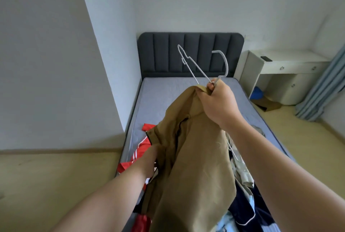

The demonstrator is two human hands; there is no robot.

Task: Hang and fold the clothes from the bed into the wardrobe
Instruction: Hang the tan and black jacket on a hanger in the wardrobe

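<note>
A tan garment (194, 157) hangs in front of me above the bed (158, 97). My right hand (214, 101) grips its top edge together with a grey wire hanger (194, 69), whose hook points up toward the headboard. My left hand (155, 151) reaches into the side of the tan cloth lower down; its fingers are hidden in the folds. A pile of clothes lies on the near end of the mattress: a red garment with white stripes (141, 147), a dark navy piece (246, 211), a light blue one (227, 222) and a pale one (242, 172).
A dark padded headboard (190, 54) stands against the far wall. A white desk with drawers (285, 69) is at the right, with a blue object and brown cardboard (267, 104) on the floor under it. Blue curtains (324, 82) hang at the far right. Wooden floor runs along the left.
</note>
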